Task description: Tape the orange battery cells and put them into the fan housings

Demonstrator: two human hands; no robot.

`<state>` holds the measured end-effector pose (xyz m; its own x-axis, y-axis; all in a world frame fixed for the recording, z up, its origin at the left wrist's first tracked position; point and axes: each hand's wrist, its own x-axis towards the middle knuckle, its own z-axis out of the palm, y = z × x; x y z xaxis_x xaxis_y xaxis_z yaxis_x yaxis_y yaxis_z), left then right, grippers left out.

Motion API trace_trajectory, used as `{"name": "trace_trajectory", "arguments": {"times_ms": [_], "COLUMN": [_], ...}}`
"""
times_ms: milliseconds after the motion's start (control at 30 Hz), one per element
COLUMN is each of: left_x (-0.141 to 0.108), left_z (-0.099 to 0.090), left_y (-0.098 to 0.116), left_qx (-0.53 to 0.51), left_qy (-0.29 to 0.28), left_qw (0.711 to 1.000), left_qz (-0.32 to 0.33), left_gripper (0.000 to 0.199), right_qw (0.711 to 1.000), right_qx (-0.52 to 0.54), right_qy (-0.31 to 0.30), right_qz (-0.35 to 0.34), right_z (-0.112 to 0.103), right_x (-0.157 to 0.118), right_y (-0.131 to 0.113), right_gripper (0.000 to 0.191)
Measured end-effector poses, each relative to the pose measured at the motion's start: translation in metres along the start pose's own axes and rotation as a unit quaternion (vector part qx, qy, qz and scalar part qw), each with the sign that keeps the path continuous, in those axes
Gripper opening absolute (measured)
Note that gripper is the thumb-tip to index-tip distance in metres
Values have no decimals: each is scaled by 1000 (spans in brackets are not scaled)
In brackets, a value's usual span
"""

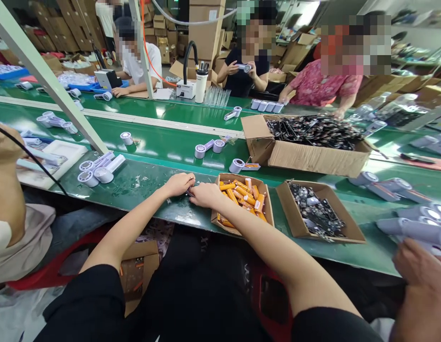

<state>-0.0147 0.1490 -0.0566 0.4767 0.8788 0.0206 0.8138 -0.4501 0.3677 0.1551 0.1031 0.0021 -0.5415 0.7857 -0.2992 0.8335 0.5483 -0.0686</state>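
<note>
My left hand (178, 184) and my right hand (207, 194) meet just above the near edge of the green workbench (149, 199). Their fingers are closed around something small and dark, mostly hidden, whose kind I cannot make out. Right beside my right hand stands a cardboard box of orange battery cells (243, 194), partly behind my forearm. A second box, with small black circuit boards (318, 209), sits further right. To the left of my hands lie several lavender handheld fan bodies (101, 169) in a bunch.
A large carton (313, 159) of black wired parts stands on the green conveyor (163, 128), where more fan bodies (206, 148) lie scattered. At right, another person's hand (419, 270) is near a pile of grey fan bodies (416, 223). A slanted metal post (63, 90) rises at left.
</note>
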Motion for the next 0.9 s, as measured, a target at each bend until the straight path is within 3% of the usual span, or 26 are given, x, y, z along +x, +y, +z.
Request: {"name": "trace_trajectory", "arguments": {"times_ms": [200,400,567,700,800,833,900], "left_x": [-4,-27,-38,-30,-9,1,25], "left_z": [-3,-8,-1,-23,-57,-68,-85], "left_y": [3,5,12,-3,-34,-45,-62], "left_qx": [20,13,45,57,51,51,57], "left_qy": [29,53,87,142,183,195,213], "left_qw": [999,998,991,966,931,920,903], "left_qz": [-13,-7,-88,-210,-312,-337,-368], "left_gripper": [30,28,28,34,50,55,62], "right_qw": [1000,998,992,971,949,939,878], "right_qx": [-3,4,28,56,89,109,217], "right_qy": [-4,67,120,216,278,299,409], "right_qz": [8,-2,-25,-85,-122,-128,-122], "right_z": [-3,11,4,0,34,56,113], "right_x": [6,-4,-7,-46,-107,-131,-183], "right_y": [2,5,5,9,8,6,-3], "right_gripper": [39,37,24,47,35,28,25]}}
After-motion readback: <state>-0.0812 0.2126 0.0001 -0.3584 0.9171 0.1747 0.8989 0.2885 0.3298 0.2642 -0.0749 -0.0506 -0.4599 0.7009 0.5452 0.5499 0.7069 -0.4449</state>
